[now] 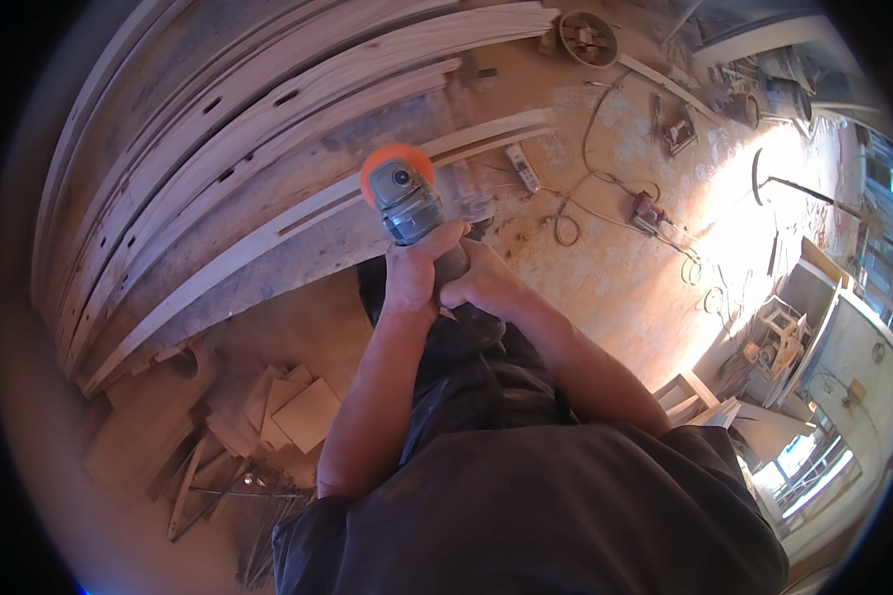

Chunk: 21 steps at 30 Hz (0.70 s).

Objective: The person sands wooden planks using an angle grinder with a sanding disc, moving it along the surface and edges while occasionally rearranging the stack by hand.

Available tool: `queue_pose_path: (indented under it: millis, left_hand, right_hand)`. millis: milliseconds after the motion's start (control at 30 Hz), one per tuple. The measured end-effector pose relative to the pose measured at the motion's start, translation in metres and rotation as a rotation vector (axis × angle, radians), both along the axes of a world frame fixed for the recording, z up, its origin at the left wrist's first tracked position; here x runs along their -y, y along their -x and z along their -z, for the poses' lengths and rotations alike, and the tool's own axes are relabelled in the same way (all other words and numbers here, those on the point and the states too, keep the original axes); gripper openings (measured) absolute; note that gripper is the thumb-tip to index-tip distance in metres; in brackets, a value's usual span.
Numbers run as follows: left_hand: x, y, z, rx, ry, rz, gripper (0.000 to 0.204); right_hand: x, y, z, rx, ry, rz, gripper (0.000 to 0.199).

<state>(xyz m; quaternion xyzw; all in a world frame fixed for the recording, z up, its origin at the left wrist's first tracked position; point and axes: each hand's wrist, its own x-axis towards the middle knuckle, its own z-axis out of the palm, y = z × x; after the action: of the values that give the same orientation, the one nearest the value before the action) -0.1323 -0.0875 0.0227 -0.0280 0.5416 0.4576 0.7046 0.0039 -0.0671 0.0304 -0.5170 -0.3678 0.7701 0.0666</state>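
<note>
An angle grinder [414, 210] with a round orange disc [375, 167] is held out in front of me in both hands. My left hand [412, 270] wraps round its body just behind the metal head. Farther back, my right hand [488, 283] grips the dark rear part of the tool. The disc is over or against a long pale wooden piece [248, 250] on the workbench; whether it touches the wood I cannot tell. Beyond it lie several more long wooden pieces [268, 104], some with dark slots cut in them.
Cut boards [303, 412] lie piled on the floor at the left. A power strip [523, 169], loose cables [587, 149] and a reddish power tool [648, 213] are on the floor at the right. A round container [587, 40] of wood offcuts stands at the back.
</note>
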Motion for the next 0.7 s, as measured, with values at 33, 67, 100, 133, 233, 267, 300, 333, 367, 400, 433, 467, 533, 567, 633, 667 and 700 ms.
queue_pose_path:
  millis: [33,67,100,133,233,267,300,333,367,400,433,467,533,567,633,667,700]
  left_hand:
    - [-0.009,-0.012,0.002,-0.010,0.001,0.021,0.024]
    - [-0.017,-0.024,0.004,-0.020,-0.011,0.050,0.024]
    - [-0.026,-0.038,0.005,-0.029,-0.023,0.080,0.025]
    - [-0.034,-0.052,0.005,-0.038,-0.035,0.108,0.025]
    - [-0.060,-0.097,-0.005,-0.073,-0.024,0.238,0.027]
    - [-0.064,-0.110,-0.002,-0.054,-0.027,0.250,0.027]
    - [-0.070,-0.124,0.001,-0.037,-0.032,0.265,0.028]
    - [-0.072,-0.131,0.003,-0.021,-0.037,0.278,0.029]
    - [-0.072,-0.135,0.003,-0.018,-0.055,0.287,0.028]
    - [-0.068,-0.138,0.002,-0.016,-0.073,0.293,0.028]
    - [-0.064,-0.139,0.000,-0.015,-0.090,0.298,0.027]
    - [-0.058,-0.136,0.000,-0.001,-0.055,0.275,0.028]
    - [-0.044,-0.124,0.001,0.028,0.018,0.227,0.029]
    - [-0.041,-0.121,-0.001,0.022,0.022,0.172,0.030]
    - [-0.039,-0.119,-0.005,0.012,0.028,0.066,0.032]
    - [-0.041,-0.120,-0.005,0.025,-0.004,0.079,0.035]
    - [-0.046,-0.124,-0.002,0.025,-0.019,0.151,0.035]
  right_hand:
    - [-0.005,-0.011,-0.001,-0.001,-0.001,0.026,0.051]
    - [-0.009,-0.023,0.000,0.007,-0.007,0.071,0.052]
    - [-0.012,-0.035,0.001,0.014,-0.013,0.117,0.052]
    - [-0.014,-0.048,0.004,0.022,-0.020,0.161,0.052]
    - [-0.012,-0.098,0.024,0.075,0.036,0.259,0.042]
    - [-0.019,-0.108,0.014,0.055,0.004,0.331,0.039]
    - [-0.023,-0.118,0.010,0.027,0.007,0.350,0.042]
    - [-0.027,-0.125,0.008,-0.001,0.010,0.367,0.045]
    - [-0.029,-0.133,0.009,-0.026,0.013,0.394,0.049]
    - [-0.030,-0.139,0.011,-0.041,0.000,0.367,0.044]
    - [-0.030,-0.139,0.012,-0.050,-0.028,0.316,0.042]
    - [-0.030,-0.136,0.014,-0.061,-0.058,0.273,0.039]
    - [-0.028,-0.125,0.012,-0.050,-0.100,0.193,0.037]
    - [-0.028,-0.117,0.009,-0.030,-0.117,0.153,0.037]
    - [-0.028,-0.118,0.011,-0.015,-0.131,0.152,0.037]
    - [-0.026,-0.120,0.017,-0.022,-0.128,0.178,0.037]
    - [-0.025,-0.122,0.022,-0.029,-0.124,0.205,0.037]
